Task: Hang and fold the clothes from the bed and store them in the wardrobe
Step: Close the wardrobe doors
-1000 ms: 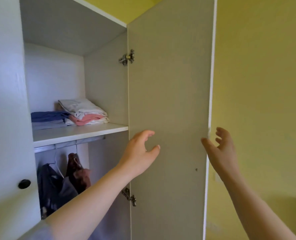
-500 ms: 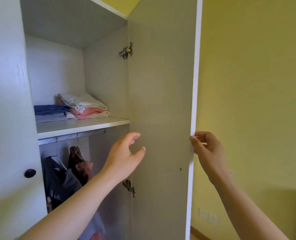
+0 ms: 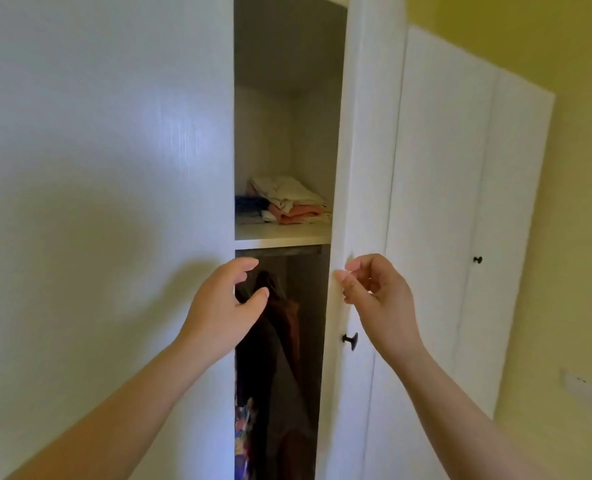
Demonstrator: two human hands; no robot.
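One narrow gap is all that's left between the left door [image 3: 107, 202] and the right door [image 3: 351, 188], mid-frame. My right hand [image 3: 379, 299] pinches the right door's edge; my left hand [image 3: 227, 306] hovers open and empty right in that gap, so fingers could get nipped. Folded clothes [image 3: 287, 199] sit on the shelf [image 3: 280, 233], hung ones [image 3: 277, 341] below.

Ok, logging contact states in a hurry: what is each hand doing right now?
Left hand: open, fingers curled, holding nothing, in front of the wardrobe gap.
Right hand: fingers closed on the edge of the wardrobe door, above its black knob.
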